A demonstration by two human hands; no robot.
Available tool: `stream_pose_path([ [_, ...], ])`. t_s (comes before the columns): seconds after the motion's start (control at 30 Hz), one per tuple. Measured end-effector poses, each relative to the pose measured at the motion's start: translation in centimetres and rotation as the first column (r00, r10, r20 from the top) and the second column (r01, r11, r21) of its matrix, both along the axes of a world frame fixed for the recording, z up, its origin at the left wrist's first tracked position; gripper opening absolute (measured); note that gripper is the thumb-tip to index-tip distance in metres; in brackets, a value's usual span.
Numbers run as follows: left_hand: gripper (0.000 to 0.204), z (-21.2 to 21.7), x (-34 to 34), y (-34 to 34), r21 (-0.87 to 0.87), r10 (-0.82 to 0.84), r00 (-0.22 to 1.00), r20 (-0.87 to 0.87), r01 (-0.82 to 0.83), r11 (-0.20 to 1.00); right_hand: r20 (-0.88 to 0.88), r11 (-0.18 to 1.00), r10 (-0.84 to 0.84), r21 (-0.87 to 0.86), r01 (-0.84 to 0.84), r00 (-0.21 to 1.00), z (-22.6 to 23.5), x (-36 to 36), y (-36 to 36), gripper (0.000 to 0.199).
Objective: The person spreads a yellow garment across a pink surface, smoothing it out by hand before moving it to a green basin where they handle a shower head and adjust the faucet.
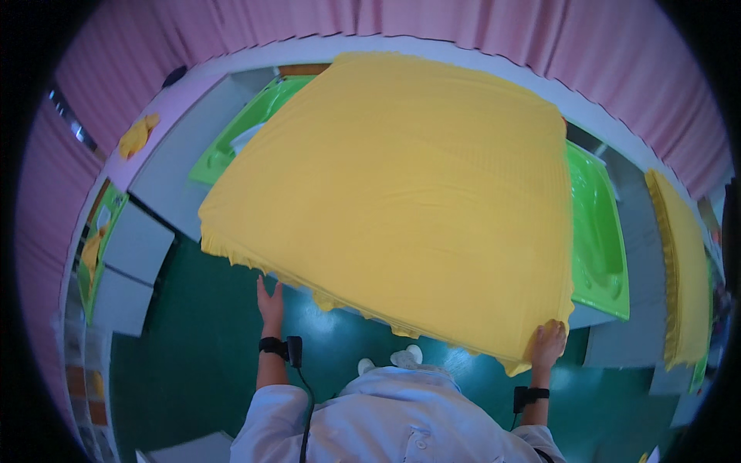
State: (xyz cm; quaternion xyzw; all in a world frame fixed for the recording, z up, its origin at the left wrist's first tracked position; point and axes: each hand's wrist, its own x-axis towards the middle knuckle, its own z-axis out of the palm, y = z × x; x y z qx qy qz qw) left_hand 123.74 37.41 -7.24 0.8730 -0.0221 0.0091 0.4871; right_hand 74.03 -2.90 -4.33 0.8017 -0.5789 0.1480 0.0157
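Observation:
A large yellow fitted cover (pixel 394 193) with a gathered, ruffled hem is spread over a broad flat pad in front of me; a pale strip shows under its near edge. My right hand (pixel 549 343) is closed on the near right corner of the cover, its thumb hidden. Just below the near left part of the hem is my left hand (pixel 270 302), with thumb and fingers apart. Its fingertips come close to the hem, and whether they touch it I cannot tell.
Green moulded basins (pixel 598 231) stick out at both sides under the cover. Another yellow-covered pad (pixel 679 270) stands far right. Grey cabinets (pixel 139 243) and a pink-topped counter (pixel 158 127) with a yellow cloth (pixel 137 137) are at left. Pink curtains (pixel 463 23) hang behind; the floor (pixel 201 332) is green.

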Motion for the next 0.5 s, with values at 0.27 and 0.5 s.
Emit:
stream_pose_path([
  [0.27, 0.061, 3.7, -6.3, 11.7, 0.154, 0.178, 0.975, 0.132, -0.197, 0.968, -0.073, 0.858, 0.503, 0.168, -0.486, 0.861, 4.8, 17.0, 5.4, 0.061],
  [0.5, 0.068, 6.9, -8.8, 22.1, 0.540, 0.170, 0.983, 0.063, -0.176, 0.823, 0.026, 0.656, 0.749, 0.107, -0.747, 0.662, 6.1, 30.5, 14.1, 0.067],
])
